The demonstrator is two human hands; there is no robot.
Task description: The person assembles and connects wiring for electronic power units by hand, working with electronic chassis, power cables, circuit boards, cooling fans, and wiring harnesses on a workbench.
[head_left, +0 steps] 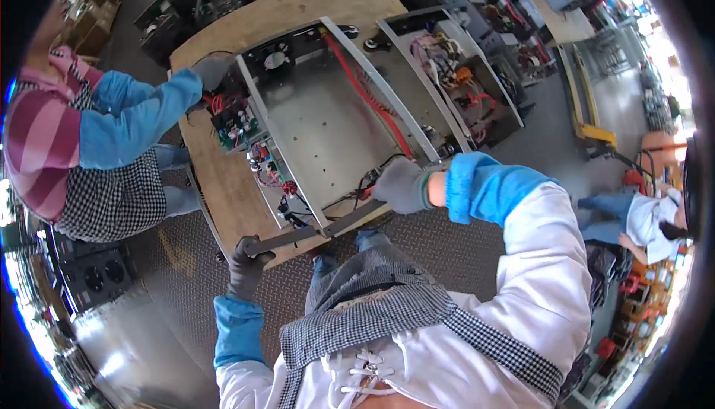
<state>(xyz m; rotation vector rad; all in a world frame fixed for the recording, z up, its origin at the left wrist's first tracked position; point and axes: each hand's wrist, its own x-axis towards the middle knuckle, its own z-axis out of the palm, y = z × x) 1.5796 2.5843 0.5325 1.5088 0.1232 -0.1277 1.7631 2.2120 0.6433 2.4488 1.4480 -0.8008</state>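
A large open metal chassis (298, 137) lies in front of me, with a red cable (363, 100) running along its right side. Along its near edge runs a long flat grey strip (287, 239). My left hand (247, 264), in a grey glove, has its fingers wrapped round the strip's left end. At the chassis's near right corner, my gloved right hand (404, 186) is closed, beside a small red part and black wires; its fingertips are hidden, and what it grips cannot be made out. Circuit boards and wires (274, 178) fill the chassis's left side.
A wooden board (197, 122) bears the chassis. Another person's gloved hand (212, 72) touches its far left side. Right of it, a compartment (465, 81) holds bundled wires. A yellow pallet jack (594, 132) stands at the right, and a second person (648, 219) is farther right.
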